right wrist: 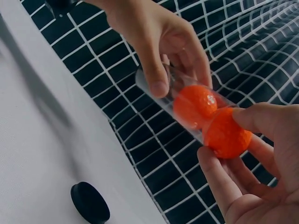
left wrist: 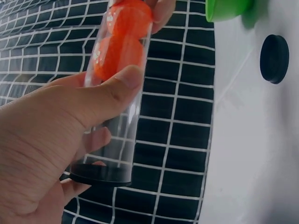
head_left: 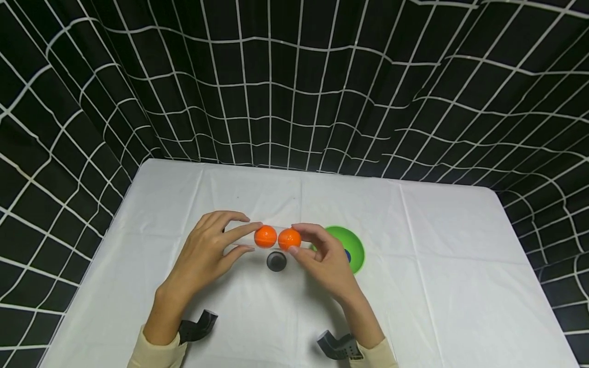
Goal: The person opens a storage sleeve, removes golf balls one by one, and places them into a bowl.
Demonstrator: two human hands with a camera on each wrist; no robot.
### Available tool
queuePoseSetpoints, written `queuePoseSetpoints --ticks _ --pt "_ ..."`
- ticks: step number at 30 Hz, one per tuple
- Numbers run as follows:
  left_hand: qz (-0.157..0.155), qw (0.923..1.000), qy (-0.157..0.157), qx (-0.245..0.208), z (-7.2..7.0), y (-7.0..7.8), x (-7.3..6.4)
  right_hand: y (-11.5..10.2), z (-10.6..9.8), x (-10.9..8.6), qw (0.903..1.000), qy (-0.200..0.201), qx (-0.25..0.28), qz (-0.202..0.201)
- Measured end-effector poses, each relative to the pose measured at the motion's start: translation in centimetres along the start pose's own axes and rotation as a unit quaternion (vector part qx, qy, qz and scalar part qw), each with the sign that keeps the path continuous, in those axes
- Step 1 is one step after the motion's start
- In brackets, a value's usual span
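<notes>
My left hand (head_left: 202,255) grips a clear plastic tube (left wrist: 122,149), its thumb along one side and its fingers round the other. The tube has a black base at the end nearest that hand and lies sideways in the head view. Two orange balls sit in line toward its far end: one ball (head_left: 265,236) inside the tube, the other ball (head_left: 289,239) at its mouth. My right hand (head_left: 333,266) pinches this outer ball between thumb and fingers. Below the tube, a round black cap (head_left: 276,261) lies on the table.
A green bowl (head_left: 352,237) with something blue (head_left: 348,255) in it stands behind the right hand, partly hidden by it. White cloth covers the table (head_left: 451,286). A black curtain with a white grid (head_left: 285,102) rises along the back and sides.
</notes>
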State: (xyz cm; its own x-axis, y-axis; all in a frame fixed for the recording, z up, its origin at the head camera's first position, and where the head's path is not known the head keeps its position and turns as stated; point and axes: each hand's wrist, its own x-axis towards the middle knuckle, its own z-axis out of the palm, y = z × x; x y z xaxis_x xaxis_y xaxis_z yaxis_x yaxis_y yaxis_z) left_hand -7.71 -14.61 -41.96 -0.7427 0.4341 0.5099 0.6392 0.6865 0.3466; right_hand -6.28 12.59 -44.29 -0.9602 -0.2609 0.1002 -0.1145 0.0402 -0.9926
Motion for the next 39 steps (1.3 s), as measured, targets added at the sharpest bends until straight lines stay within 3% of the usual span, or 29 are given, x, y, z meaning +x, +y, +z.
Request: queuePoseSetpoints --ticks 8,16,25,39 --pt "-0.014 0.9998 0.003 -0.016 0.1 -0.2 -0.1 -0.4 -0.8 -0.1 0.9995 0.012 0.027 0.008" --pt "-0.013 0.9997 -0.001 -0.020 0.2 -0.1 0.0 -0.4 -2.6 -0.2 0.9989 0.045 0.003 -0.010" --pt "-0.007 0.9994 0.009 -0.031 0.3 -0.1 0.0 -0.6 -4.7 -0.6 0.9980 0.061 -0.016 0.000" --pt "-0.013 0.9994 0.005 -0.031 0.1 -0.1 0.0 -0.3 -6.4 -0.9 0.9888 0.071 -0.123 -0.045"
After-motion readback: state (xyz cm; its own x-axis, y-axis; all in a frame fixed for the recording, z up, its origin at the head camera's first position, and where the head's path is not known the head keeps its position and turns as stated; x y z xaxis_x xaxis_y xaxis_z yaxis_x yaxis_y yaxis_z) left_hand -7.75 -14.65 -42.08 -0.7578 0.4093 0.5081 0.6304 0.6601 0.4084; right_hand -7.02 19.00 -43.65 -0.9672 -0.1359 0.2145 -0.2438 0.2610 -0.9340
